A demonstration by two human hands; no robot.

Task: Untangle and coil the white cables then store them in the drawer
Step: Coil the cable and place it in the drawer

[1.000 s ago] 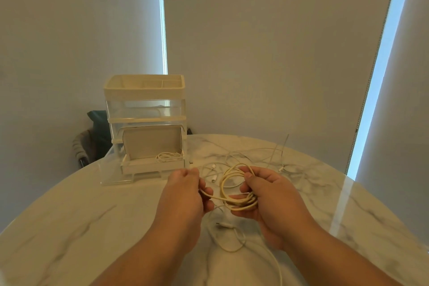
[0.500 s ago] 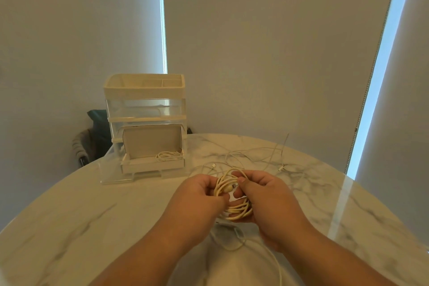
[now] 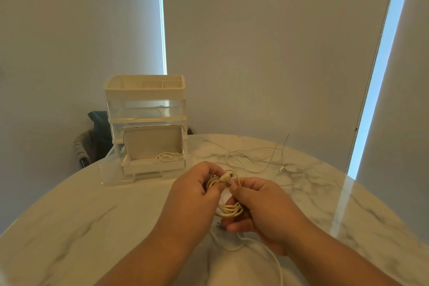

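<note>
A coil of white cable (image 3: 228,210) sits between both hands above the marble table (image 3: 92,227). My left hand (image 3: 195,190) pinches the coil's upper part, where a white plug (image 3: 224,177) sticks out. My right hand (image 3: 260,206) cups the coil's lower loops from the right. Behind, on the left, a clear organiser (image 3: 145,109) has its bottom drawer (image 3: 153,165) pulled open, with a small coiled cable (image 3: 167,156) lying inside. More loose white cables (image 3: 255,158) sprawl on the table beyond my hands.
Another white cable (image 3: 267,253) trails under my right wrist toward the near edge. A dark chair (image 3: 92,139) stands behind the table at the left. Roller blinds cover the windows behind.
My hands have closed together on the coil and drawn the loops tighter. The plug end now pokes up at my left fingertips.
</note>
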